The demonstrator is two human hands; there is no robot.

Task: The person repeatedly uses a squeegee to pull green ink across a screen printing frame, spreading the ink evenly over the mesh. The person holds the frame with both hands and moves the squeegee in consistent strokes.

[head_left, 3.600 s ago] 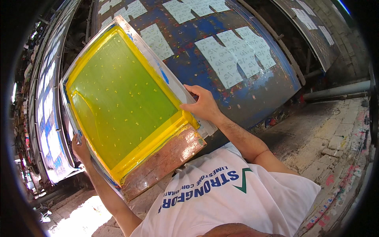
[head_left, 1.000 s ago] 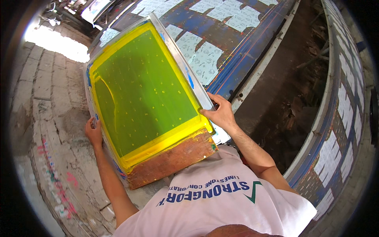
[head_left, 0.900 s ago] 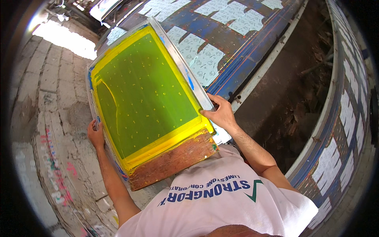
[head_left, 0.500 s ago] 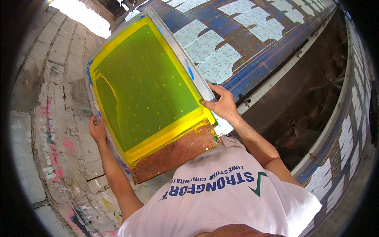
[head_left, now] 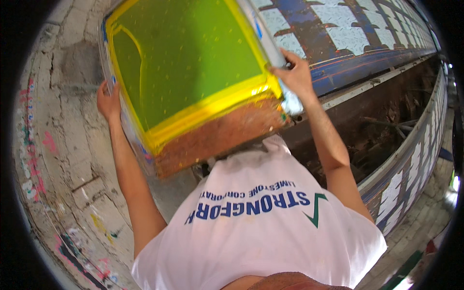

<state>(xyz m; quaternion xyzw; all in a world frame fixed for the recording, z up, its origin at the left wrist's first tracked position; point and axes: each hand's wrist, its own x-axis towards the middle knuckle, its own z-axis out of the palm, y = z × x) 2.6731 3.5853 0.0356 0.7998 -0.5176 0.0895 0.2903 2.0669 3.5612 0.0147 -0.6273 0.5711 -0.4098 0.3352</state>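
Observation:
A screen printing frame point(head_left: 188, 58) with yellow-green mesh is held out in front of me between both hands. Yellow ink or tape borders the mesh, and a curved yellow line runs down its left part. A worn reddish-brown wooden board point(head_left: 217, 128) lies along its near edge. My left hand point(head_left: 109, 100) is closed on the frame's left side rail. My right hand point(head_left: 296, 75) grips the right rail near its near corner, thumb on the yellow border. The far end of the frame is cut off by the picture's upper edge.
To the right runs a long blue and brown printing table point(head_left: 338, 72) with rows of pale printed fabric pieces point(head_left: 345, 36). A dark gap point(head_left: 382, 125) separates it from another such table point(head_left: 411, 164). A paint-spattered block wall point(head_left: 63, 145) rises at left.
The frame and both my hands have shifted toward the top of the picture, and the frame's far end has left view. The view has turned, showing more of the right-hand table. Both hands keep their hold.

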